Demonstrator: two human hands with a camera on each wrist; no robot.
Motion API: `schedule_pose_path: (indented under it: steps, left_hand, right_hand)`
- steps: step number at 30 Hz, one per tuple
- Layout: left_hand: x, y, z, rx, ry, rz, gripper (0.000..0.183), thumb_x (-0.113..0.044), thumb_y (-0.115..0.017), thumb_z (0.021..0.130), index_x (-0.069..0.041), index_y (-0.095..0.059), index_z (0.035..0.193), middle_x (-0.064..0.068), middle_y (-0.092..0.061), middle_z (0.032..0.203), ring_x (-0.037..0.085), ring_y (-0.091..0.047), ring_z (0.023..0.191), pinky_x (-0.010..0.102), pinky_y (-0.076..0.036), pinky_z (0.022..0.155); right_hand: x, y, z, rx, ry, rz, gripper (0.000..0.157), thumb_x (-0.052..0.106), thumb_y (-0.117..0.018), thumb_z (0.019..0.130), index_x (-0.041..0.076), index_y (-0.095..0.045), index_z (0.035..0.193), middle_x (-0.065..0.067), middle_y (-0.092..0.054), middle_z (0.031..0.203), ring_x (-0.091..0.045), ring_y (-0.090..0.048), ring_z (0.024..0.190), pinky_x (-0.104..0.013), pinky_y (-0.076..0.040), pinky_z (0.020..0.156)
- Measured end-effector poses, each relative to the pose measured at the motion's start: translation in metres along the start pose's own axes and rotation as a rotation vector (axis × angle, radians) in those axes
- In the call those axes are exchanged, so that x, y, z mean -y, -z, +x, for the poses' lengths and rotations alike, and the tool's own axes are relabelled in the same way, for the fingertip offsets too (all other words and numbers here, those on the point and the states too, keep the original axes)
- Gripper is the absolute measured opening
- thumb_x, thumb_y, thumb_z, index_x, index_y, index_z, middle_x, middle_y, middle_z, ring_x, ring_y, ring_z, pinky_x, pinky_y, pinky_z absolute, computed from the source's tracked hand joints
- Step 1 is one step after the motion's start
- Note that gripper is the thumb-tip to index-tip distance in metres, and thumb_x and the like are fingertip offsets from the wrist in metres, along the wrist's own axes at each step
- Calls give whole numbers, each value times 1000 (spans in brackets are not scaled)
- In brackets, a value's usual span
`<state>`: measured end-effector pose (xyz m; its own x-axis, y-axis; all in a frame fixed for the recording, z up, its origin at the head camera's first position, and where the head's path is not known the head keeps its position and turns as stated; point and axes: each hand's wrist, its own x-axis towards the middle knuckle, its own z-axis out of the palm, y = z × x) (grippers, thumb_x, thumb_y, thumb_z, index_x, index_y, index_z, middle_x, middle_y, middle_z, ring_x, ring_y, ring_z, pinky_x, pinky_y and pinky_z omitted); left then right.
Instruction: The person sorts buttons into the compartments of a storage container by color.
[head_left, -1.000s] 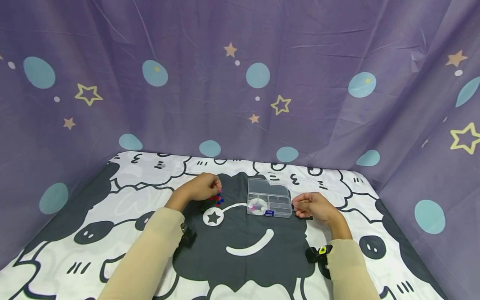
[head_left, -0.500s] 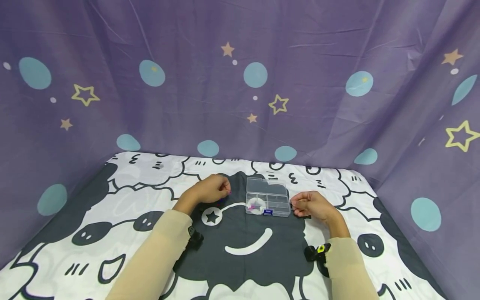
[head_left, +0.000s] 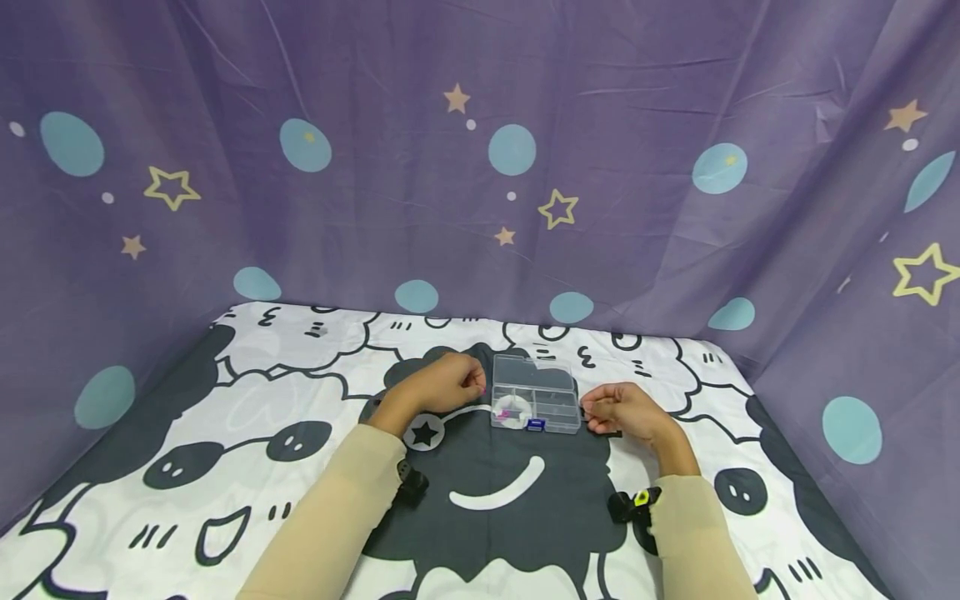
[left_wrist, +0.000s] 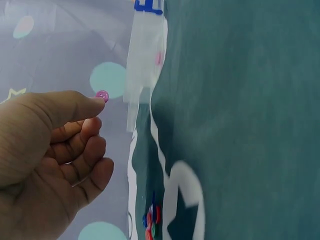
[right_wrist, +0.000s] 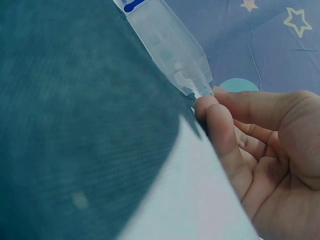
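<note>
A small pink button (left_wrist: pixel 102 95) is pinched at the thumb tip of my left hand (head_left: pixel 448 383), which hovers just left of the clear plastic box (head_left: pixel 536 393). The box lies open, lid folded back, its front half split into compartments. Something pink (head_left: pixel 505 414) sits in the left compartment, over or near a white ring shape. At the box's right side my right hand (head_left: pixel 630 412) has thumb and fingers at its edge; in the right wrist view the fingertips touch the box corner (right_wrist: pixel 200 85). Whether they grip it is hard to see.
Several small red, blue and green pieces (left_wrist: pixel 151 220) lie on the cloth, visible in the left wrist view; my left hand and arm hide them in the head view. A blue latch (head_left: pixel 536 425) is on the box front. A purple curtain (head_left: pixel 480 167) rises behind the table.
My left hand has moved right from the pile of small coloured pieces to the box, carrying the pink button. My right hand has stayed at the box's right side.
</note>
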<state>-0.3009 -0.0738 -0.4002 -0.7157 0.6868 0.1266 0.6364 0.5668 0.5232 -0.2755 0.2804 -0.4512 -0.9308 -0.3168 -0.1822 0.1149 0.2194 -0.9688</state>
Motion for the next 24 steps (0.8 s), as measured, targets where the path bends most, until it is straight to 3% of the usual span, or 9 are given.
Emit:
schedule_pose_path:
  steps: [5, 12, 17, 24]
  left_hand:
    - [-5, -7, 5, 8, -33, -25, 12, -5, -63, 98, -7, -66, 87, -4, -54, 71, 7, -45, 62, 26, -42, 64]
    - [-10, -15, 11, 8, -29, -42, 9, -7, -64, 98, -9, -66, 89, -5, -57, 74, 6, -48, 64, 25, -44, 65]
    - [-12, -14, 10, -4, -6, -50, 8, -8, -65, 98, -9, -67, 91, -4, -58, 75, 6, -49, 65, 25, -45, 66]
    - [-4, -7, 2, -50, 51, -66, 7, -9, -68, 97, -9, -69, 90, -3, -59, 74, 9, -51, 63, 28, -46, 64]
  right_hand:
    - [1, 0, -1, 0, 2, -5, 19, -1, -61, 99, -15, -60, 112, -6, -68, 83, -12, -66, 70, -25, -58, 66]
    - [0, 0, -1, -5, -4, 4, 17, -1, -60, 100, -13, -61, 111, -6, -67, 83, -12, -66, 69, -25, -58, 66]
    - [-1, 0, -1, -8, 5, -13, 19, 0, -61, 99, -14, -61, 112, -6, -68, 83, -12, -66, 70, -25, -58, 66]
    - [-1, -1, 1, -18, 2, -22, 18, -1, -60, 99, -14, -61, 112, -7, -68, 83, -12, -67, 70, -26, -58, 67]
